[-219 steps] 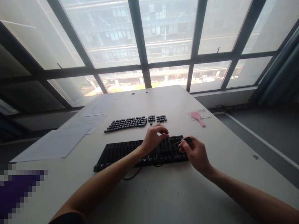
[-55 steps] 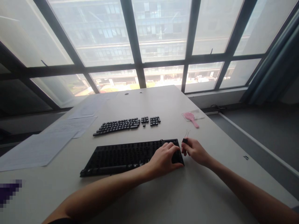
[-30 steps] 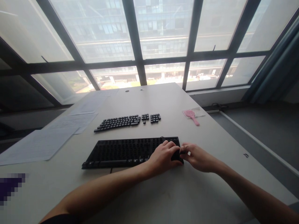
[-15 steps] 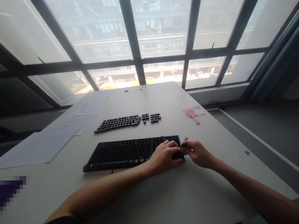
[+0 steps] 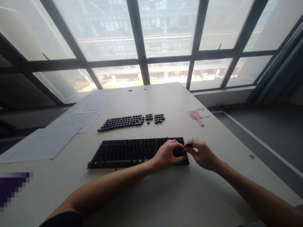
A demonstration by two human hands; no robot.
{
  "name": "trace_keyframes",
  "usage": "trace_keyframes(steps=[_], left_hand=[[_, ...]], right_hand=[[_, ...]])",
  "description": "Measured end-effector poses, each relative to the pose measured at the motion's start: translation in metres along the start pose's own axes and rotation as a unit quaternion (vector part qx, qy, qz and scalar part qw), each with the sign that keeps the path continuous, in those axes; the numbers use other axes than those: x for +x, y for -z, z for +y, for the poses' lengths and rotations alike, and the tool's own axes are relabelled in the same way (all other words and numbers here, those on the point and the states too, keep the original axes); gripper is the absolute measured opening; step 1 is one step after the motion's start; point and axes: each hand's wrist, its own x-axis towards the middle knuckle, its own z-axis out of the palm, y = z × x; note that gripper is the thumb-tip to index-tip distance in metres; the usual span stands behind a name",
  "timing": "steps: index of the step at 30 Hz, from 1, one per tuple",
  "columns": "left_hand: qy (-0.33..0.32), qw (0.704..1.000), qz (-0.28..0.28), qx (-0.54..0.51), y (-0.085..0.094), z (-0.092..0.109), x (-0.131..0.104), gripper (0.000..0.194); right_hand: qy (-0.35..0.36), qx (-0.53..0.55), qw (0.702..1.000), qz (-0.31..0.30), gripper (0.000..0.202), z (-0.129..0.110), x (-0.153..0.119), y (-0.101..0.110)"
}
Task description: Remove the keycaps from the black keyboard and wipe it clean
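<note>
A black keyboard [image 5: 127,151] lies on the white table, most of its keycaps off and a row of keys still along its front edge. My left hand [image 5: 168,153] rests over the keyboard's right end, thumb and fingers apart, its fingertips close to my right hand. Between the fingers of my right hand [image 5: 202,154] is a small tool with a black handle and thin metal prongs, which looks like a keycap puller [image 5: 190,143]. Whether a keycap is pinched there is too small to tell. Behind the keyboard, loose black keycaps [image 5: 123,121] are laid out in key order.
A pink hairbrush [image 5: 195,115] lies on clear plastic at the right. Paper sheets [image 5: 40,143] cover the table's left side. Small dark pieces [image 5: 251,156] sit near the right edge. Large windows stand beyond the table.
The puller in my right hand has tipped from upright to leaning right, its prongs pointing away from the keyboard. My left fingertips have moved up towards it. The view has shifted slightly.
</note>
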Motion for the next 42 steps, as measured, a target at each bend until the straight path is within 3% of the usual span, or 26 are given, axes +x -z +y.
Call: trace_keyframes(steps=[6,11,14,21,25,27,29,32,35,38,42], left_hand=[[-0.024,0.999,0.042,-0.018,0.001,0.004,0.0,0.009],[-0.029,1.0,0.008,0.001,0.001,0.004,-0.001,0.045],[-0.023,1.0,0.008,0.017,0.0,0.003,-0.002,0.038],[-0.034,0.999,0.022,0.019,0.0,0.004,-0.002,0.027],[-0.053,0.998,0.034,0.019,-0.002,0.002,-0.003,0.044],[-0.078,0.995,0.048,0.035,-0.001,0.002,-0.004,0.051],[-0.135,0.986,0.061,0.071,0.001,0.004,-0.005,0.039],[-0.226,0.963,0.076,0.128,0.005,0.009,-0.006,0.02],[-0.27,0.952,0.067,0.127,0.008,0.013,-0.008,0.02],[-0.252,0.964,0.074,0.045,0.01,0.018,-0.009,0.019],[-0.145,0.981,0.125,-0.026,0.027,0.011,0.008,0.016]], right_hand=[[0.03,-0.028,0.998,-0.047,0.02,-0.008,-0.004,-0.002],[0.014,0.006,1.0,0.021,0.014,0.0,-0.004,-0.006],[0.011,0.019,0.999,0.032,0.012,0.0,-0.003,-0.007],[0.024,0.019,1.0,-0.005,0.015,-0.01,-0.003,-0.005],[-0.026,0.034,0.998,0.048,0.016,-0.005,-0.003,-0.006],[-0.081,0.085,0.99,0.074,0.02,-0.002,-0.003,-0.006],[-0.123,0.142,0.978,0.093,0.026,-0.001,-0.002,-0.005],[-0.151,0.191,0.964,0.107,0.033,-0.004,-0.001,-0.005],[-0.155,0.197,0.962,0.107,0.035,-0.009,-0.002,-0.007],[-0.137,0.166,0.97,0.11,0.033,-0.011,-0.003,-0.01],[-0.133,0.17,0.968,0.127,0.032,-0.008,-0.002,-0.011]])
